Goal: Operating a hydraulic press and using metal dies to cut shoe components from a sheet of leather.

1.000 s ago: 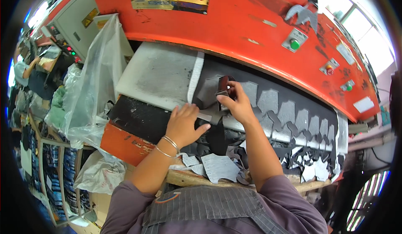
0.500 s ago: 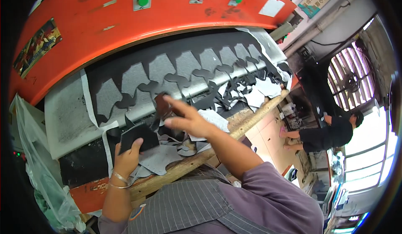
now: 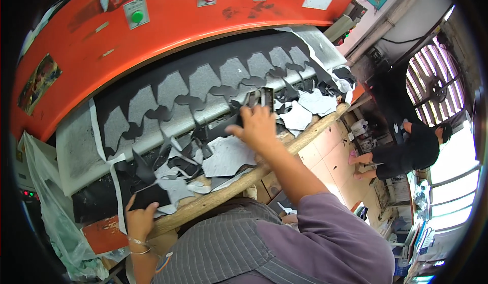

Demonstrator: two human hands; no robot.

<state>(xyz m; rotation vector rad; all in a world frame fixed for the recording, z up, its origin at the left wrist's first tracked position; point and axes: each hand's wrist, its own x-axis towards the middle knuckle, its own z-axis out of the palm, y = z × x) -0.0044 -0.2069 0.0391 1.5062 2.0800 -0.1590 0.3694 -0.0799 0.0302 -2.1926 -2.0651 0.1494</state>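
My left hand (image 3: 141, 219), a bangle on its wrist, is low at the left end of the wooden rail. Its thumb and index finger lie around a flat black cut piece (image 3: 154, 196); the other fingers are hidden. My right hand (image 3: 259, 127) reaches over the scraps, gripping a dark-edged frame like a cutting die (image 3: 265, 98); its far side shows past the fingertips. Beyond both hands lies a black sheet (image 3: 168, 115) with a row of cut-out openings, its lower edge torn into curled strips. A large pale grey offcut (image 3: 229, 156) rests between my hands.
An orange machine beam (image 3: 168, 17) with green and red buttons spans the far side. The wooden rail (image 3: 223, 195) runs along the near edge. Pale scraps (image 3: 296, 117) lie at right, a plastic bag (image 3: 61, 207) hangs at left. Another person (image 3: 406, 152) stands off to the right.
My right hand has moved right and away, over the scraps, and now grips the dark frame. The left hand has dropped nearer the rail with the black piece. The view has shifted slightly.
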